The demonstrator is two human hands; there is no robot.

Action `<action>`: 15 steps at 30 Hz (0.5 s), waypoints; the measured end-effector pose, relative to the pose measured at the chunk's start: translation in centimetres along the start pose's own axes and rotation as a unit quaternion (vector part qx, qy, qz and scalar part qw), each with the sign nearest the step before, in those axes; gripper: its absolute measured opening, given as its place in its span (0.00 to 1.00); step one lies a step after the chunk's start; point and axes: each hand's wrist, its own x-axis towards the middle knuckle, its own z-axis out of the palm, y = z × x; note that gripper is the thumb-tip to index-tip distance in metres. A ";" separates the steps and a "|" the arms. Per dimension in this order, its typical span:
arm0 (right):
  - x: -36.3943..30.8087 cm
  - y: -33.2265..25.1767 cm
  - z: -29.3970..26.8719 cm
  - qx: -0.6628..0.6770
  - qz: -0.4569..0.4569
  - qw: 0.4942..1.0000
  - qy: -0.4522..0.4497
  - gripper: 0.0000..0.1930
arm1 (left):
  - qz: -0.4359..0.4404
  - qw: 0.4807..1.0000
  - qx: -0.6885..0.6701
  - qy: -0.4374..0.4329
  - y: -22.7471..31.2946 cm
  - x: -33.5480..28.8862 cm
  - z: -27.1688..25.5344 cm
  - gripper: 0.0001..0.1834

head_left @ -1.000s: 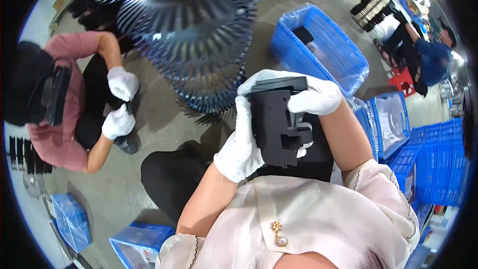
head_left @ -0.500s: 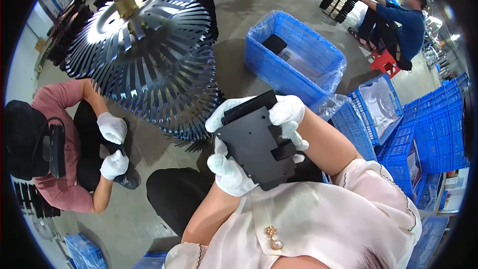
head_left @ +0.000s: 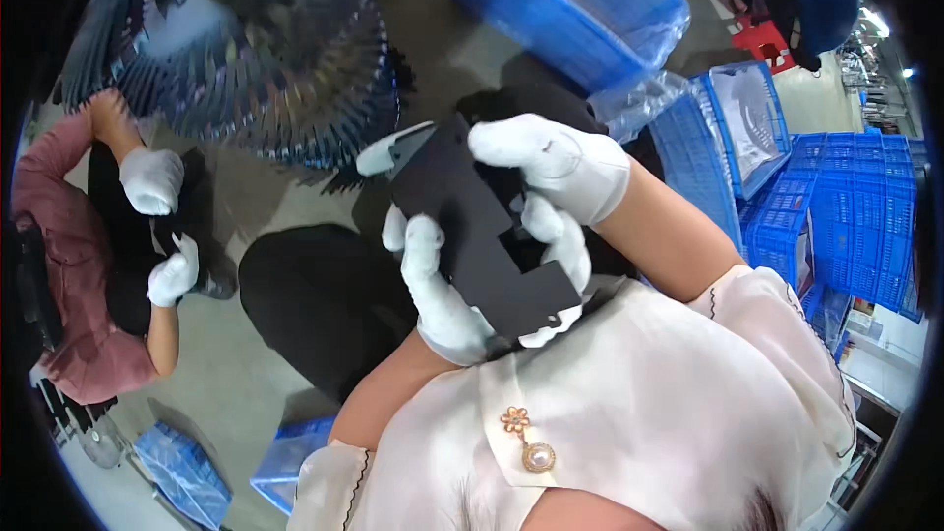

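Both of my hands wear white gloves and grip a flat black plate (head_left: 467, 221) with notched edges, held tilted just in front of my chest. My left hand (head_left: 438, 295) closes on its left and lower edge. Higher up, my right hand (head_left: 556, 162) wraps its right side, thumb over the top edge and fingers partly behind it. The plate hides some of the fingers.
A plastic-lined blue bin (head_left: 560, 25) with a black piece inside stands ahead. Blue crates (head_left: 846, 206) are stacked at right. Left, a tiered rack of radiating metal strips (head_left: 295, 108) stands near a co-worker in a pink top (head_left: 84, 265). Another person sits by a red stool (head_left: 762, 44).
The view has tipped downward, so the bin and rack sit higher in it. The plate has turned in my hands, its face now more slanted. The co-worker's hands at left have moved slightly apart.
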 end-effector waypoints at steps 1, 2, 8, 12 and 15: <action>-0.2 0.6 0.2 0.005 0.007 1.000 0.021 0.22 | 0.007 0.999 0.009 -0.053 0.1 -0.3 -0.4 0.41; -0.4 1.1 0.4 0.008 0.013 0.999 0.038 0.21 | 0.002 0.997 0.014 -0.080 0.2 -0.6 -0.7 0.39; -1.4 2.4 1.5 0.040 0.034 0.993 0.101 0.20 | 0.054 0.987 0.019 -0.149 -0.1 -1.8 -0.9 0.33; -2.1 3.3 1.4 0.088 -0.012 0.995 -0.041 0.21 | 0.070 0.982 0.050 -0.169 -0.6 -2.7 -1.1 0.31; -4.3 3.5 2.0 -0.007 0.002 0.997 0.071 0.28 | 0.077 0.982 0.053 -0.163 -0.6 -3.7 -0.9 0.30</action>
